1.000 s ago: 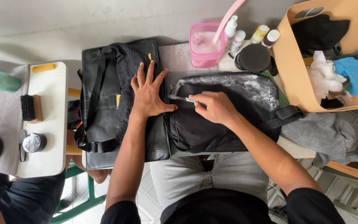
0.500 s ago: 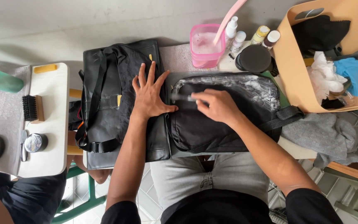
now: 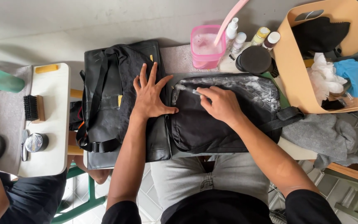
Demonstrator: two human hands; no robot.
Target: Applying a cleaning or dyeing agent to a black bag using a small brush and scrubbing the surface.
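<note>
— Black fabric bag (image 3: 224,124) lies across the person's lap, foam streaking its top edge?

— Yes. The right hand (image 3: 222,103) pinches a small brush (image 3: 189,90) against that foam. The left hand (image 3: 150,95) lies flat, fingers spread wide, on the black leather bag (image 3: 112,99) just beside it.

— And behind?

— A pink tub (image 3: 206,47) of suds, near small bottles (image 3: 249,37).

small brush (image 3: 189,91): mostly hidden in right hand (image 3: 222,103) | basket (image 3: 289,66): edge-cropped

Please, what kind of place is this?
Probably a small bag and shoe cleaning stall. A foamy black bag lies under the hands, beside a pink tub of suds, small bottles and a brush.
</note>
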